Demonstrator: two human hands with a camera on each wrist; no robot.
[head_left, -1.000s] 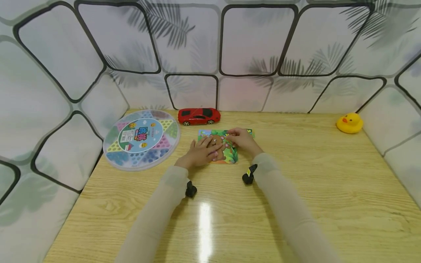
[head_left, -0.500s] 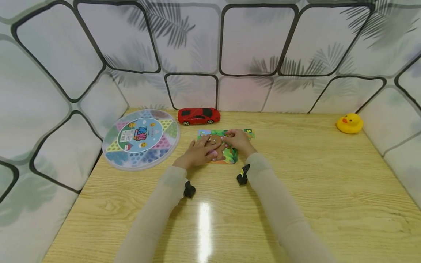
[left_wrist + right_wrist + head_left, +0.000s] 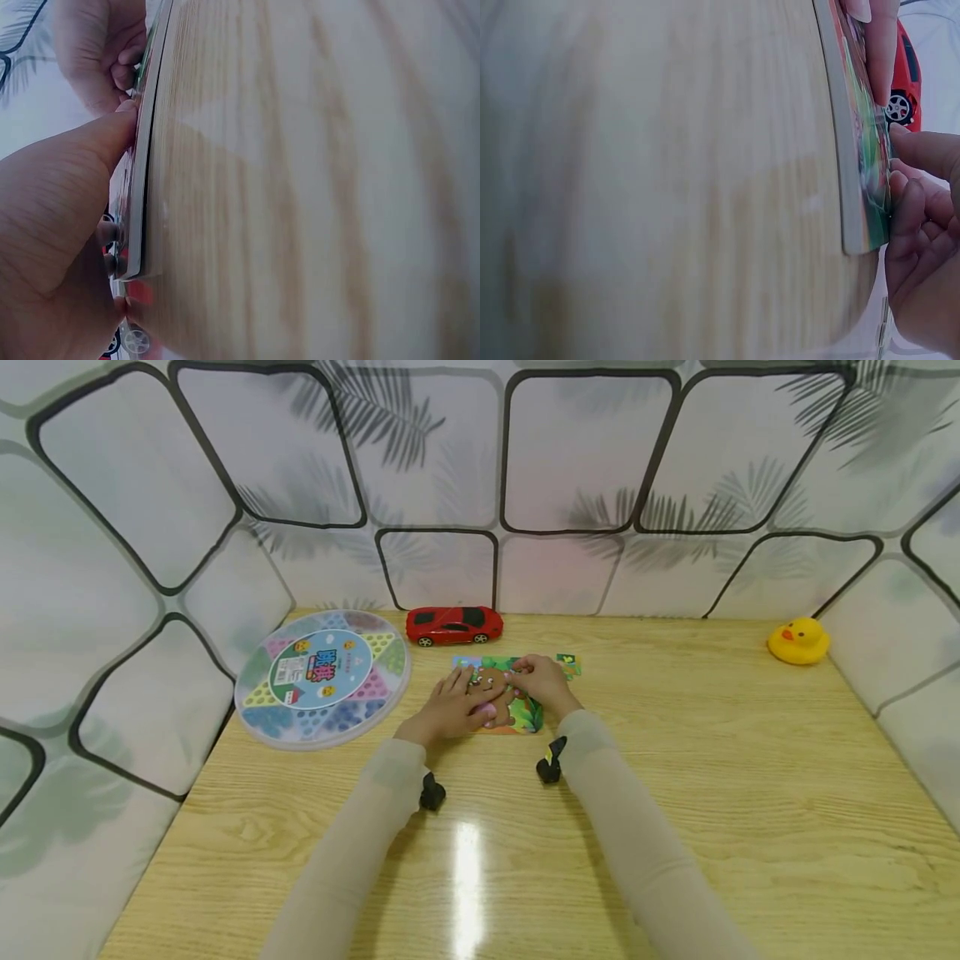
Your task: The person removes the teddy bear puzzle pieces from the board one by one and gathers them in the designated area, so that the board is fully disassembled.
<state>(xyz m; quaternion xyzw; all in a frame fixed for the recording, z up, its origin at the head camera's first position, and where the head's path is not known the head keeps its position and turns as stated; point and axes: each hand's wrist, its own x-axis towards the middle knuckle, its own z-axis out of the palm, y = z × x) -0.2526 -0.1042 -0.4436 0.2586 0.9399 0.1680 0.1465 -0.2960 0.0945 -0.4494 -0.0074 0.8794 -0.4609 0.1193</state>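
A flat jigsaw puzzle [image 3: 501, 716] with a brown bear on a green garden picture lies on the wooden table. My left hand [image 3: 446, 707] rests over its left side, fingers fairly straight across the bear. From the right, my right hand [image 3: 549, 683] reaches over the puzzle's upper right part, thumb and fingertips pinched together at a puzzle piece mostly hidden by them. Beyond its knuckles lies a small loose puzzle piece [image 3: 568, 665], green with yellow. In the right wrist view the thumb [image 3: 926, 152] and curled fingers [image 3: 906, 199] are right at the picture's surface.
Behind the puzzle stands a red toy car [image 3: 453, 626]. To the left lies a round Chinese checkers set [image 3: 255, 695] in a clear case. A yellow rubber duck [image 3: 798, 642] sits at the far right, near the patterned cloth wall [image 3: 585, 452].
My right hand has shifted slightly left over the puzzle, uncovering the loose piece at the upper right. My left hand stays on the bear, its fingers having moved a little off the bear's face.
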